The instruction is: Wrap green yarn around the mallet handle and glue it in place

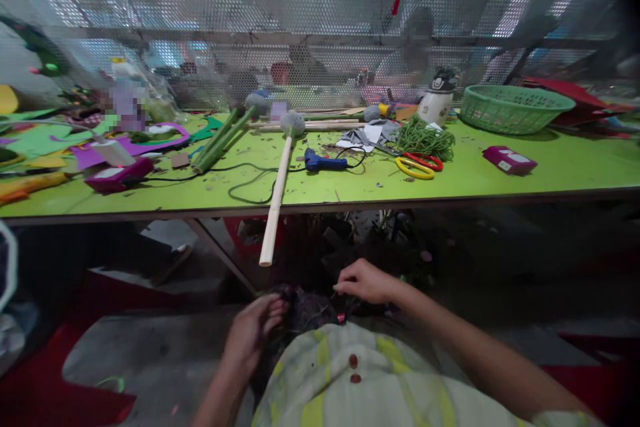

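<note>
My 2 hands work low in the centre of the frame, in front of my shirt [325, 373] and below the near edge of the green surface [475, 180]. My right hand [367, 282] has its grip closed in a fingertip pinch on a small pale piece [337, 288]. My left hand [247, 330] curls its fingers at the left side of some dark crumpled material [310, 310], which lies at lower centre, between my hands; whether that grip is clenched on it, I cannot tell. I judge this to be fine handling, and a pinch this small calls for light, steady fingertips.

Above my hands, a pale stick with a grey ball head [277, 207] juts over the edge of the surface. Just right of it lies a blue glue gun [325, 161], and further right are scissors [415, 169] against a heap of green cord [425, 138].

As for containers, a green basket [515, 113] sits at upper right, its contents too hidden to tell. Left of it stands a white container [435, 105] with a dark top, so I cannot see inside. At upper left is a clear plastic bag [163, 97], its contents blurred.
</note>
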`<act>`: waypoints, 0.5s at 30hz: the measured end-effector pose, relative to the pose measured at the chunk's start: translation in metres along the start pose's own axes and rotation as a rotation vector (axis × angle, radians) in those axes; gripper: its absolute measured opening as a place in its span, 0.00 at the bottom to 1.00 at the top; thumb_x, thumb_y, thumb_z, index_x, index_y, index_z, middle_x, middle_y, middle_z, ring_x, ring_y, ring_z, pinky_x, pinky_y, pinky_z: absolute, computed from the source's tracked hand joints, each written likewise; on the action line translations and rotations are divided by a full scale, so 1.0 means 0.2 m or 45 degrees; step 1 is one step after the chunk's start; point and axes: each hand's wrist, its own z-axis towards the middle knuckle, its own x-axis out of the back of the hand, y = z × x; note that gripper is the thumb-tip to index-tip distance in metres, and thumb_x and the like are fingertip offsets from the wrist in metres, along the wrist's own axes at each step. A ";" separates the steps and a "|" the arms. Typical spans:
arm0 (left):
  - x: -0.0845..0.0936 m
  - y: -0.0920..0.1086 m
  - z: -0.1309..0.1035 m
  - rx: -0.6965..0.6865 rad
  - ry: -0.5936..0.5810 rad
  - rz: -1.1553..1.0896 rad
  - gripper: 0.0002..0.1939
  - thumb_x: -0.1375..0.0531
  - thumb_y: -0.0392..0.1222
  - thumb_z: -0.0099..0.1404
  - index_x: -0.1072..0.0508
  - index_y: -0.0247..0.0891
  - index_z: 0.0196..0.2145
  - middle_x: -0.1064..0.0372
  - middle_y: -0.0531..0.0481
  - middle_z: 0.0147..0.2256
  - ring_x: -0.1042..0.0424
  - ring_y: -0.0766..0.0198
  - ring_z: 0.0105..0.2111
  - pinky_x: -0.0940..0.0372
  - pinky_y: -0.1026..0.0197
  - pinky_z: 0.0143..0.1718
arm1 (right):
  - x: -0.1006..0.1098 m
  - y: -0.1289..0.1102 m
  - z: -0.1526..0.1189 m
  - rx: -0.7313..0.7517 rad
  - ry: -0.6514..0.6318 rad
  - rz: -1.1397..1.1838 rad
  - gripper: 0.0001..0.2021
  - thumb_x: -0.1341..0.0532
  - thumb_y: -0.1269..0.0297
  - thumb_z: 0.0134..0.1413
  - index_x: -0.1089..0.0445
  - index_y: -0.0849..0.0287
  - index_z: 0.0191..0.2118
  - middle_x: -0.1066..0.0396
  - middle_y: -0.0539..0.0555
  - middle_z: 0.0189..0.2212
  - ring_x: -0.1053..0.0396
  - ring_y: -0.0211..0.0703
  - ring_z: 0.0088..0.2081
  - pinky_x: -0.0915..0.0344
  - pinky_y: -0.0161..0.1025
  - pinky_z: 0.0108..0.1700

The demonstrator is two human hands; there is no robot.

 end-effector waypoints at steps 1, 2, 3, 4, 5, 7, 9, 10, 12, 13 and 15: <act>-0.10 0.00 0.00 0.039 -0.134 -0.022 0.12 0.43 0.41 0.65 0.30 0.33 0.44 0.30 0.44 0.42 0.28 0.60 0.37 0.31 0.57 0.34 | -0.05 -0.02 0.03 0.016 -0.020 -0.016 0.10 0.35 0.62 0.46 0.27 0.63 0.22 0.35 0.47 0.17 0.43 0.34 0.22 0.51 0.34 0.26; -0.20 0.00 -0.02 0.074 -0.265 -0.044 0.10 0.42 0.39 0.64 0.28 0.31 0.40 0.28 0.45 0.37 0.27 0.61 0.32 0.32 0.61 0.28 | -0.07 -0.04 0.04 0.028 -0.032 -0.026 0.10 0.35 0.62 0.47 0.28 0.63 0.21 0.36 0.46 0.17 0.44 0.34 0.22 0.51 0.33 0.26; -0.29 0.00 -0.05 0.095 -0.373 -0.066 0.07 0.42 0.37 0.62 0.27 0.29 0.34 0.27 0.45 0.30 0.27 0.62 0.27 0.37 0.66 0.21 | -0.08 -0.05 0.05 0.037 -0.033 -0.028 0.11 0.36 0.63 0.47 0.28 0.63 0.21 0.37 0.46 0.17 0.44 0.34 0.23 0.52 0.33 0.26; -0.36 0.01 -0.08 0.130 -0.459 -0.083 0.06 0.41 0.36 0.60 0.27 0.29 0.30 0.29 0.47 0.23 0.30 0.64 0.21 0.42 0.67 0.16 | -0.07 -0.06 0.05 0.041 -0.032 -0.023 0.11 0.36 0.62 0.48 0.29 0.63 0.21 0.37 0.45 0.17 0.45 0.34 0.23 0.52 0.33 0.27; -0.40 0.02 -0.11 0.159 -0.518 -0.106 0.07 0.40 0.36 0.59 0.28 0.29 0.26 0.33 0.50 0.18 0.35 0.66 0.15 0.47 0.68 0.13 | -0.04 -0.07 0.04 0.038 -0.034 -0.010 0.12 0.37 0.61 0.49 0.30 0.63 0.21 0.38 0.46 0.18 0.45 0.34 0.23 0.51 0.33 0.27; -0.40 0.05 -0.16 0.188 -0.565 -0.177 0.10 0.40 0.36 0.59 0.31 0.31 0.21 0.45 0.59 0.12 0.47 0.74 0.09 0.55 0.70 0.11 | 0.06 -0.06 0.00 0.012 -0.038 0.039 0.14 0.38 0.58 0.51 0.30 0.63 0.22 0.38 0.46 0.18 0.45 0.33 0.23 0.51 0.32 0.26; -0.30 0.09 -0.15 0.155 -0.503 -0.283 0.11 0.40 0.37 0.59 0.34 0.34 0.21 0.51 0.62 0.13 0.52 0.77 0.10 0.57 0.71 0.11 | 0.17 -0.01 -0.06 -0.038 -0.023 0.109 0.17 0.39 0.53 0.52 0.30 0.64 0.24 0.41 0.45 0.16 0.48 0.32 0.20 0.52 0.32 0.24; -0.23 0.11 -0.13 0.125 -0.432 -0.339 0.11 0.42 0.37 0.60 0.35 0.35 0.22 0.53 0.63 0.14 0.53 0.77 0.10 0.57 0.72 0.12 | 0.22 0.03 -0.09 -0.065 -0.001 0.145 0.18 0.40 0.51 0.52 0.31 0.63 0.24 0.44 0.43 0.14 0.51 0.31 0.19 0.54 0.32 0.22; -0.06 0.15 -0.07 0.081 -0.255 -0.416 0.14 0.44 0.37 0.62 0.40 0.37 0.20 0.54 0.63 0.14 0.53 0.77 0.10 0.56 0.72 0.12 | 0.28 0.12 -0.15 -0.108 0.069 0.208 0.20 0.41 0.48 0.52 0.34 0.63 0.24 0.49 0.41 0.13 0.54 0.30 0.17 0.56 0.32 0.21; 0.03 0.16 -0.05 0.059 -0.139 -0.441 0.15 0.44 0.35 0.62 0.42 0.37 0.20 0.56 0.64 0.14 0.54 0.77 0.10 0.55 0.72 0.11 | 0.29 0.17 -0.18 -0.126 0.099 0.231 0.21 0.41 0.46 0.51 0.35 0.62 0.23 0.49 0.41 0.13 0.55 0.30 0.17 0.57 0.32 0.21; 0.21 0.19 -0.02 0.036 0.105 -0.456 0.12 0.44 0.34 0.63 0.40 0.37 0.22 0.51 0.62 0.15 0.50 0.76 0.11 0.53 0.72 0.11 | 0.30 0.25 -0.22 -0.158 0.132 0.260 0.22 0.41 0.45 0.49 0.36 0.62 0.23 0.50 0.41 0.13 0.55 0.30 0.17 0.57 0.32 0.21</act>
